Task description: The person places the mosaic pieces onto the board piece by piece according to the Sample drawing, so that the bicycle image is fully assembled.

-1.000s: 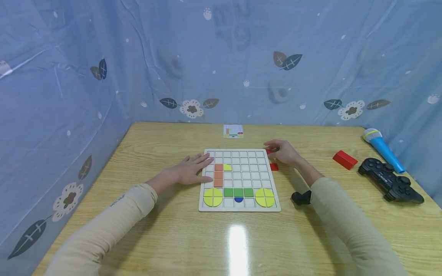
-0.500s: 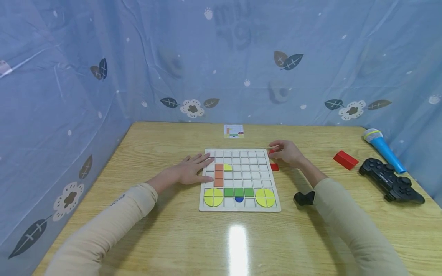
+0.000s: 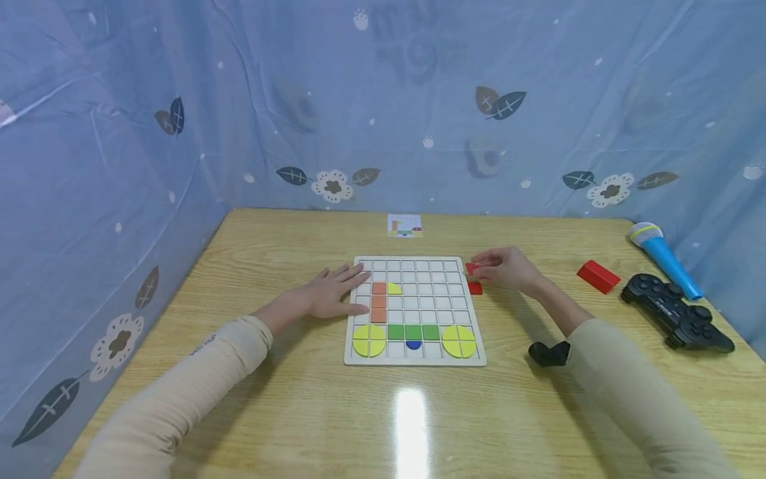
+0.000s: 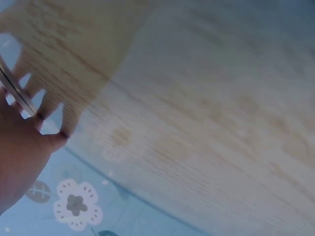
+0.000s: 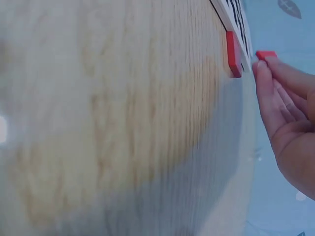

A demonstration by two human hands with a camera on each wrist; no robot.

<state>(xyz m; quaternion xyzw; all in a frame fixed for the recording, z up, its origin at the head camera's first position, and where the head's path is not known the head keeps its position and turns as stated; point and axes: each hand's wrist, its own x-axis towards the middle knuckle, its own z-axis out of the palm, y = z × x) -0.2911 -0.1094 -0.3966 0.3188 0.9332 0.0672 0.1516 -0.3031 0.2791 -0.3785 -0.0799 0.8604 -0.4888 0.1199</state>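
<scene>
A white grid board lies mid-table, carrying yellow quarter-circle tiles, a column of orange squares, a row of green squares and a blue half-round tile. My left hand rests with spread fingers across the board's left edge. Just off the upper right edge, my right hand pinches a small red tile between thumb and fingertips. Directly below that hand, a second red tile sits against the board's right side; the right wrist view shows this tile too.
Behind the board lies a small pattern card. To the right are a red block, a black game controller and a blue toy microphone. A patterned blue cloth hangs behind and on the left.
The right hand, with the red tile at its fingertips, has shifted a little to the right, away from the board's corner. The left hand has stayed in place.
</scene>
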